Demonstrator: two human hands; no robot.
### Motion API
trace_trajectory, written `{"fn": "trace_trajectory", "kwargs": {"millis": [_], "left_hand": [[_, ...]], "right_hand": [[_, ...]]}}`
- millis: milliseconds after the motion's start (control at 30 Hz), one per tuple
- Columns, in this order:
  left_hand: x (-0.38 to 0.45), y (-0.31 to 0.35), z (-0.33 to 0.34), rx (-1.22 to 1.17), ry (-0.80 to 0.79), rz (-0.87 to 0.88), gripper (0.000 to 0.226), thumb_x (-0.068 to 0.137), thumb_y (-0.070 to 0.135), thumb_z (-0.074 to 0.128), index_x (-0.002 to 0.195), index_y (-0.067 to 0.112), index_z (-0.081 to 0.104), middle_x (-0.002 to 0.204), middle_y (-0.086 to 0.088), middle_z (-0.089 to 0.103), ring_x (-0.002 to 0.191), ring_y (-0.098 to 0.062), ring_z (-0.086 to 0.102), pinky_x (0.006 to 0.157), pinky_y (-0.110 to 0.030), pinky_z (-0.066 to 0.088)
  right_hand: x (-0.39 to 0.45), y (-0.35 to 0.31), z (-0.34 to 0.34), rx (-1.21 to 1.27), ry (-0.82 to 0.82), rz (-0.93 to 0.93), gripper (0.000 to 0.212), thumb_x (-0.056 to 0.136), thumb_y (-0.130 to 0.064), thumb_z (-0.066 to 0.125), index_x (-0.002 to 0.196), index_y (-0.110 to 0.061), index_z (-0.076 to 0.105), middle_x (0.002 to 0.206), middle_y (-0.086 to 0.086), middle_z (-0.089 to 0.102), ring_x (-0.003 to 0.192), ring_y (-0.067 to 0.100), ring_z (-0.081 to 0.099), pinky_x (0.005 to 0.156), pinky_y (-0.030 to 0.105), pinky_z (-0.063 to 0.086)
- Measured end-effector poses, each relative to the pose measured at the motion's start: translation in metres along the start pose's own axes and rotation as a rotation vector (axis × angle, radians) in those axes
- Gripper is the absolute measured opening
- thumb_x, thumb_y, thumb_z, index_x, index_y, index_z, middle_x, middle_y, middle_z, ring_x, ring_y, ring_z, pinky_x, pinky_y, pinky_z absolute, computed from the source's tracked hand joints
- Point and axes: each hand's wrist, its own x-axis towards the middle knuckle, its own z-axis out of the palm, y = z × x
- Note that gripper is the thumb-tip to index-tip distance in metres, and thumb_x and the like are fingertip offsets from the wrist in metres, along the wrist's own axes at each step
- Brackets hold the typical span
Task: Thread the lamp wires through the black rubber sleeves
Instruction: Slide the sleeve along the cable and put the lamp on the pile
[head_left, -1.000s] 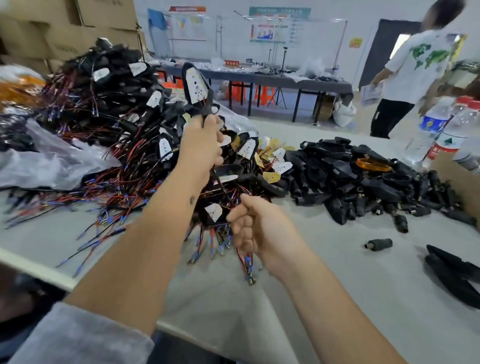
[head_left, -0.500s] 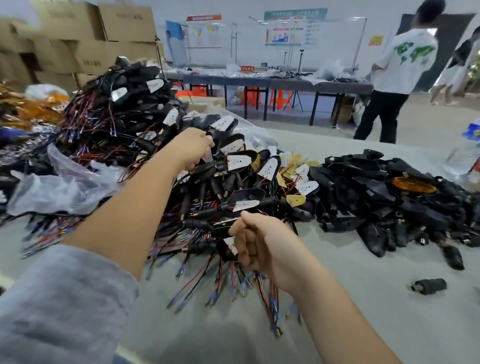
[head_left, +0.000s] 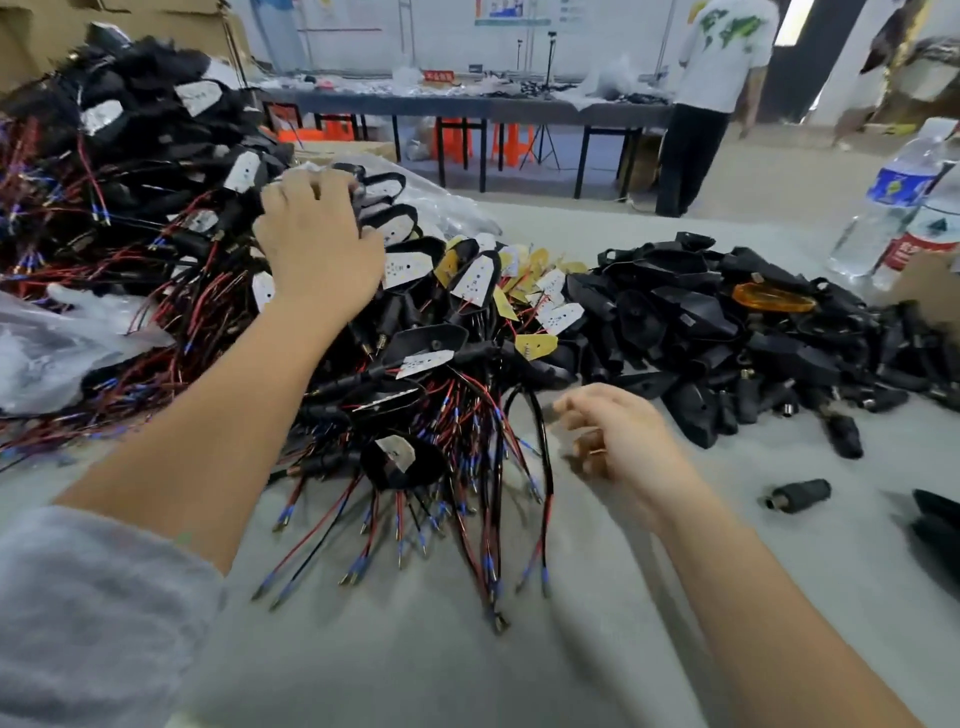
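Note:
A big heap of black lamps with white LED boards and red and black wires (head_left: 415, 364) covers the table's left and middle. My left hand (head_left: 317, 244) rests on top of this heap, fingers bent loosely over the lamps, holding nothing that I can see. My right hand (head_left: 618, 441) hovers blurred just right of the wire ends, its fingers loosely curled, beside a looped black wire (head_left: 543, 415). One loose black rubber sleeve (head_left: 797, 496) lies on the table to the right of that hand.
A pile of black housings (head_left: 727, 322) with an amber lens (head_left: 774, 304) fills the right. Water bottles (head_left: 893, 197) and a cardboard box (head_left: 930, 291) stand at far right. Crumpled plastic (head_left: 52, 343) lies left. A person (head_left: 722, 78) stands by the back tables.
My left hand lowered the lamp it held up onto the heap and now rests there. My right hand let go of the wire bundle and moved right, its fingers loosening.

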Motion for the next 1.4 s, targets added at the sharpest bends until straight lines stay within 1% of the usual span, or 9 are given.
{"fn": "trace_trajectory", "kwargs": {"millis": [167,367,600,667,733,833,1067,1233,1400], "left_hand": [[-0.039,0.041,-0.004,-0.155,-0.065,0.29,0.024,0.088,0.021,0.051,0.101,0.025,0.071,0.114,-0.002,0.061,0.117,-0.031,0.044,0.09,-0.04,0.039],[-0.082,0.074,-0.003,-0.22,-0.562,0.497,0.026,0.091,0.021,0.046,0.098,0.031,0.069,0.072,0.018,0.055,0.066,-0.002,0.051,0.064,-0.03,0.046],[-0.093,0.076,0.015,-0.065,-0.688,0.384,0.033,0.092,0.023,0.046,0.061,0.011,0.042,0.057,-0.008,0.042,0.055,-0.026,0.04,0.052,-0.033,0.033],[-0.09,0.07,0.017,-0.048,-0.628,0.344,0.032,0.092,0.023,0.044,0.066,0.008,0.053,0.066,-0.008,0.054,0.065,-0.028,0.05,0.056,-0.032,0.041],[-0.087,0.064,0.017,0.055,-0.61,0.325,0.033,0.095,0.03,0.04,0.096,0.012,0.067,0.111,-0.012,0.064,0.1,-0.032,0.057,0.08,-0.038,0.051],[-0.075,0.049,0.017,0.223,-0.648,0.32,0.049,0.099,0.041,0.036,0.143,0.021,0.042,0.162,0.0,0.014,0.135,-0.035,0.028,0.101,-0.05,0.04],[-0.054,0.011,0.024,0.198,-0.64,0.269,0.063,0.096,0.048,0.04,0.153,0.035,0.016,0.155,0.03,-0.019,0.139,-0.028,0.021,0.089,-0.048,0.042],[-0.048,-0.013,0.033,0.216,-0.564,0.294,0.075,0.092,0.049,0.052,0.152,0.043,0.007,0.15,0.034,-0.029,0.131,-0.027,0.026,0.074,-0.04,0.042],[-0.031,-0.031,0.033,0.179,-0.603,0.191,0.092,0.082,0.057,0.065,0.153,0.043,0.007,0.153,0.029,-0.028,0.134,-0.037,0.028,0.101,-0.051,0.04]], "right_hand": [[0.002,0.01,0.004,-0.504,0.005,-0.169,0.019,0.093,-0.009,0.057,0.084,-0.025,0.063,0.067,-0.005,0.059,0.054,0.01,0.055,0.054,0.021,0.043],[-0.002,0.017,0.015,-0.621,-0.025,-0.293,0.013,0.095,-0.022,0.059,0.089,-0.016,0.069,0.059,-0.011,0.057,0.056,0.002,0.051,0.057,0.025,0.038],[-0.013,0.029,0.03,-0.686,-0.075,-0.356,0.02,0.091,-0.007,0.051,0.09,-0.019,0.068,0.067,-0.011,0.055,0.061,0.009,0.049,0.054,0.024,0.036],[-0.014,0.03,0.028,-0.67,-0.023,-0.338,0.021,0.089,-0.009,0.051,0.087,-0.022,0.068,0.072,-0.011,0.06,0.068,0.012,0.055,0.057,0.025,0.04],[-0.014,0.029,0.023,-0.661,0.074,-0.317,0.02,0.086,-0.012,0.052,0.085,-0.026,0.066,0.078,-0.01,0.063,0.077,0.015,0.059,0.064,0.029,0.045],[-0.008,0.025,0.014,-0.67,0.158,-0.298,0.02,0.085,-0.014,0.052,0.088,-0.029,0.064,0.086,-0.008,0.065,0.085,0.017,0.061,0.068,0.028,0.042],[0.013,0.024,0.023,-0.965,0.077,-0.342,0.04,0.094,-0.017,0.046,0.13,-0.026,0.062,0.126,0.009,0.056,0.123,0.031,0.042,0.099,0.034,0.037],[0.016,0.025,0.02,-1.177,0.118,-0.412,0.03,0.092,-0.005,0.046,0.11,-0.009,0.07,0.111,0.01,0.056,0.111,0.03,0.044,0.089,0.037,0.044],[0.008,0.022,0.004,-0.976,0.201,-0.278,0.021,0.083,-0.006,0.051,0.099,-0.012,0.064,0.103,0.007,0.058,0.095,0.031,0.058,0.076,0.036,0.049]]}}
